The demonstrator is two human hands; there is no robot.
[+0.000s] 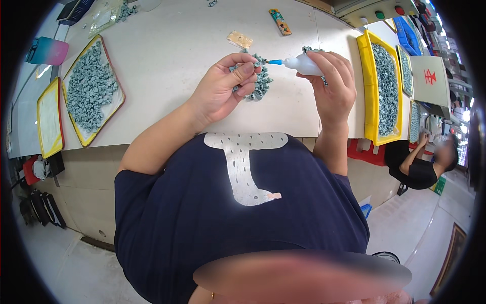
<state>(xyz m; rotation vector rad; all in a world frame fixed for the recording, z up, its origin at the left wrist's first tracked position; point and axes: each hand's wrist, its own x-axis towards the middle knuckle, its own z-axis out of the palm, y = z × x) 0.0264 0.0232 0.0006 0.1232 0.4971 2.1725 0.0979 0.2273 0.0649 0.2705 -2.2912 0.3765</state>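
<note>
My right hand (pixel 334 86) is wrapped round a whitish squeeze bottle (pixel 301 65), held almost level. The bottle's blue nozzle (pixel 275 62) points left, its tip close to my left hand's fingertips. With thumb and forefinger my left hand (pixel 228 83) pinches a small grey-green piece (pixel 257 63), mostly covered by the fingers. Below both hands, a loose pile of similar grey-green pieces (pixel 261 87) lies on the white table (pixel 167 66). Whether the nozzle touches the held piece I cannot tell.
To the left, a yellow-rimmed tray (pixel 123 96) holds many grey-green pieces, beside another yellow tray (pixel 40 119) and a pink-and-teal cup (pixel 53 51). A yellow bin (pixel 370 86) of pieces stands right. A small packet (pixel 280 22) lies at the back. Another person (pixel 420 164) sits far right.
</note>
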